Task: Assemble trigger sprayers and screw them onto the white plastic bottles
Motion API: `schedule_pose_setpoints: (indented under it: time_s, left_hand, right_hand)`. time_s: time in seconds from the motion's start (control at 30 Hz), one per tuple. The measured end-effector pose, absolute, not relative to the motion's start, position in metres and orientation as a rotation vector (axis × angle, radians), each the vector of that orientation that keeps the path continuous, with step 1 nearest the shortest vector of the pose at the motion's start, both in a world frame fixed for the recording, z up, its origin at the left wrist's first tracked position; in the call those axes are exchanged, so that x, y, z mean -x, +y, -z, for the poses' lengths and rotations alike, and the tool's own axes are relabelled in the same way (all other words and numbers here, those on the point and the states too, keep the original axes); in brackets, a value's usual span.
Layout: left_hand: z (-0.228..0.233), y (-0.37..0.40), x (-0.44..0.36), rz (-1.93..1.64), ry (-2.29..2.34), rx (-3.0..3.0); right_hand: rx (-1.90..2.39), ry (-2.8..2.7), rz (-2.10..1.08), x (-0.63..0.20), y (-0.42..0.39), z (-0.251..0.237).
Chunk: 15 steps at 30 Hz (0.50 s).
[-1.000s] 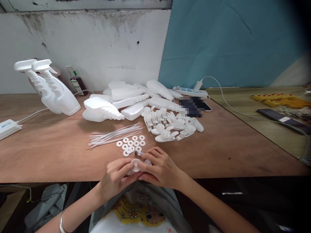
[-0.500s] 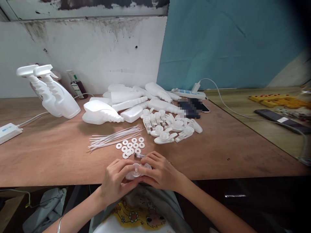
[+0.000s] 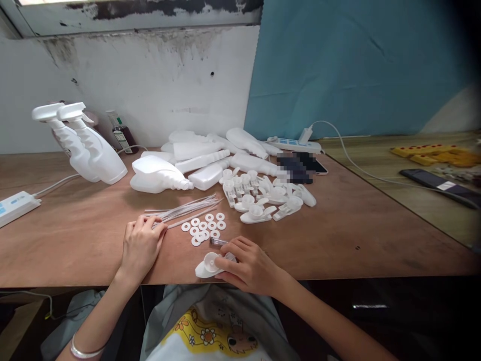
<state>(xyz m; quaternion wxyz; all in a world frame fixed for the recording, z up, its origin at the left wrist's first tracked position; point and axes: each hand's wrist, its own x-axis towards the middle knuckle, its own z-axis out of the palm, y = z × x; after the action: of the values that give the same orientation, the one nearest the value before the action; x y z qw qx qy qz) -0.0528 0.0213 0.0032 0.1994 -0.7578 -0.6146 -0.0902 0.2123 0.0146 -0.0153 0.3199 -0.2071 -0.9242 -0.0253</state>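
right hand (image 3: 251,264) pinches white spray head (image 3: 209,265)

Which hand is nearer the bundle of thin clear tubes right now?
Left. The left hand has its fingertips on the near end of the tube bundle. The right hand is farther off, at the table edge, holding a white trigger head.

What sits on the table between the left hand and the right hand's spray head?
Head view: the loose white washers lie between the left hand and the spray head in the right hand, with bare table nearer.
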Motion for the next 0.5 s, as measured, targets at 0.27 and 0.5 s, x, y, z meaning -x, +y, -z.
schedule_pose_setpoints:
  time_s: [0.27, 0.5]
  left_hand:
    - [-0.003, 0.022, 0.054, 0.225, -1.748, 2.176]
    - [-0.010, 0.015, 0.061, 0.565, -1.750, 2.230]
  right_hand:
    - [0.551, -2.429, 0.057, -0.212, 0.014, 0.015]
    - [0.572, -2.441, 0.041, -0.212, 0.015, 0.013]
